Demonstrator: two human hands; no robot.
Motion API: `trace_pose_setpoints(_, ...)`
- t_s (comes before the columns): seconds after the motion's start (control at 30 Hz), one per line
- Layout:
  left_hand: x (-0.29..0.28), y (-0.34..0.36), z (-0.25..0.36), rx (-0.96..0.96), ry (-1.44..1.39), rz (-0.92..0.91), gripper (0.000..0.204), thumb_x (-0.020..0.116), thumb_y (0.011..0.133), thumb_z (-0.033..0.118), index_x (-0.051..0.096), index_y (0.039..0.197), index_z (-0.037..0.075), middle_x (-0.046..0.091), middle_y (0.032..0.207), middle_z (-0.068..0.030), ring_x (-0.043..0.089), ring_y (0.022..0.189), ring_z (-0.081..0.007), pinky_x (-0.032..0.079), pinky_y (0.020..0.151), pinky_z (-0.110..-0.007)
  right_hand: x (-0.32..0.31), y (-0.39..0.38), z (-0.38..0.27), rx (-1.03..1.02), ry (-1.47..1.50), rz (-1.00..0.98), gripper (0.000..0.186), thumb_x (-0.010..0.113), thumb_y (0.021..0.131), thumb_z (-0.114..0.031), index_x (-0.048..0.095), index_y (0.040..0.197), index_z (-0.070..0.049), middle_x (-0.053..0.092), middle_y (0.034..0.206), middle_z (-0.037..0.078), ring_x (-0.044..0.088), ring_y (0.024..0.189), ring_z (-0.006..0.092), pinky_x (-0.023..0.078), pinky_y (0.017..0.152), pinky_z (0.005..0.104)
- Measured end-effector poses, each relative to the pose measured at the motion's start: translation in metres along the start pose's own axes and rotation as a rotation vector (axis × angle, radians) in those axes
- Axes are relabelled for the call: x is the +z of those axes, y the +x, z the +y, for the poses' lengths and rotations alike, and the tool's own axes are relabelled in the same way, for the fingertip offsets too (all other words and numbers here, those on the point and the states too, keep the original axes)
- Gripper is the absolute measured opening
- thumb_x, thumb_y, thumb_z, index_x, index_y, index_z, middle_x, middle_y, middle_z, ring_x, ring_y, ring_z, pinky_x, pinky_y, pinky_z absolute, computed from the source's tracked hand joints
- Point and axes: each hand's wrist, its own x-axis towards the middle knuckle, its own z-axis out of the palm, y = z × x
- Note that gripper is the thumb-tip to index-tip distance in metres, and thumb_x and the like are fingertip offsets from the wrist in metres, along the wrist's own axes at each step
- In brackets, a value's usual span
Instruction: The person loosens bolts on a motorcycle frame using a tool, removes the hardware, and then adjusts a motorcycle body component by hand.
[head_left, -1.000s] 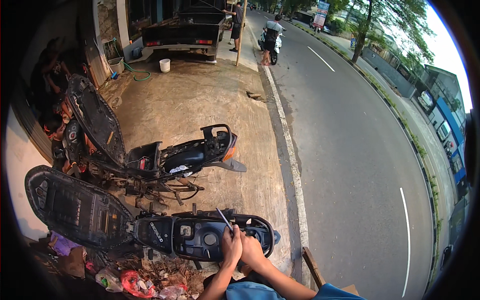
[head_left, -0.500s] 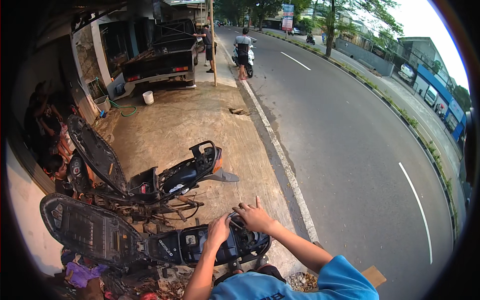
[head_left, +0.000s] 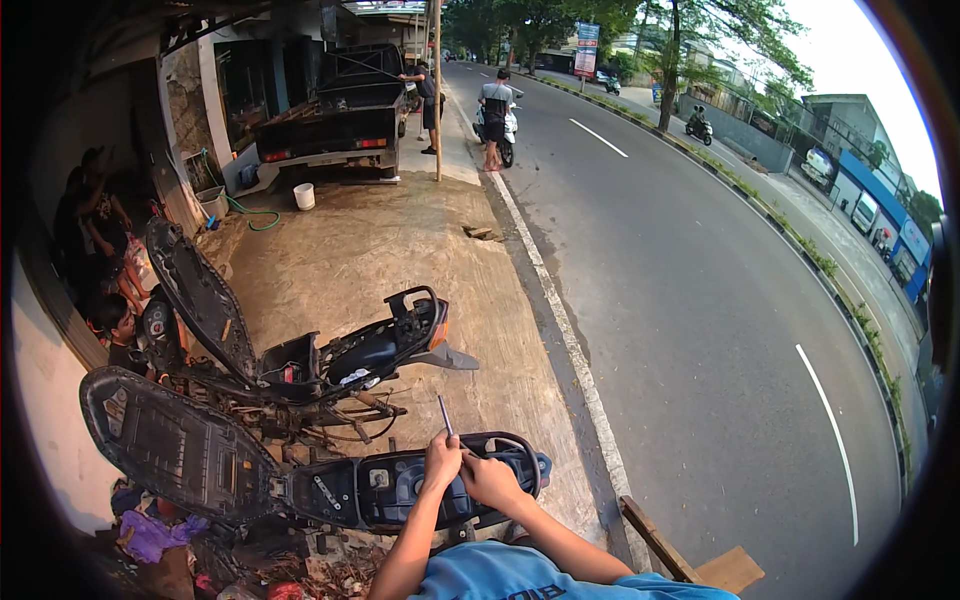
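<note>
A slim, straight greyish rod [head_left: 445, 414] juts toward the far side from the left hand [head_left: 442, 463], which is closed around it above the rear of the near black motorcycle [head_left: 385, 503], whose seat [head_left: 180, 446] is flipped up leftward. The right hand [head_left: 492, 483] is curled beside it, its grip unclear. Half a second ago, the right hand's fingers were spread and raised; now both hands are drawn together.
</note>
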Motion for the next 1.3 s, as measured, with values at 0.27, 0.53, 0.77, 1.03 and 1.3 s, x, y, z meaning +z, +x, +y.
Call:
trace_pose_setpoints(0.27,-0.021,-0.001,0.018,0.032,0.149,-0.217,0.029,0.043,0.103,0.018,0.055,0.126,0.005,0.069,0.090,-0.0237,0.072,0.075,-0.0356,0.053,0.071,-0.047,-0.047,0.059,0.020,-0.179,-0.114,0.146,0.042,0.056,0.095,-0.026,0.055,0.136,-0.015,0.052,0.139,0.018,0.050,0.128,0.0389,0.042,0.106,0.0504)
trace_pose_setpoints(0.53,-0.036,0.001,0.023,0.171,0.379,-0.107,0.026,0.049,0.097,0.017,0.059,0.117,0.005,0.069,0.099,-0.0259,0.064,0.098,-0.0450,0.050,0.083,-0.054,-0.037,0.108,0.043,-0.522,-0.440,-0.125,0.040,0.050,0.100,-0.033,0.054,0.134,-0.014,0.051,0.134,0.016,0.038,0.139,0.0348,0.014,0.113,0.0717)
trace_pose_setpoints(0.77,0.004,-0.022,0.026,0.284,0.493,0.312,0.018,0.049,0.095,0.018,0.058,0.101,0.003,0.069,0.089,-0.0215,0.068,0.075,-0.0398,0.054,0.064,-0.049,-0.015,0.134,0.050,-0.587,-0.361,-0.036,0.030,0.053,0.095,-0.030,0.070,0.083,-0.008,0.065,0.082,0.008,0.058,0.089,0.0291,0.046,0.091,0.0467)
trace_pose_setpoints(1.03,-0.015,0.004,0.012,0.276,0.465,0.372,0.025,0.044,0.100,0.027,0.059,0.093,0.008,0.067,0.069,-0.0201,0.064,0.061,-0.0421,0.049,0.056,-0.053,-0.004,0.105,0.040,-0.341,-0.311,0.103,0.038,0.053,0.096,-0.030,0.070,0.074,-0.004,0.068,0.075,0.013,0.062,0.079,0.0342,0.054,0.068,0.0445)
trace_pose_setpoints(1.3,-0.013,0.032,-0.013,0.558,0.515,0.462,0.039,0.046,0.098,0.029,0.063,0.071,0.007,0.067,0.068,-0.0163,0.064,0.060,-0.0390,0.051,0.058,-0.049,-0.006,0.086,0.024,-0.140,-0.341,0.084,0.041,0.052,0.096,-0.032,0.071,0.075,-0.003,0.070,0.080,0.018,0.065,0.080,0.0372,0.055,0.066,0.0454)
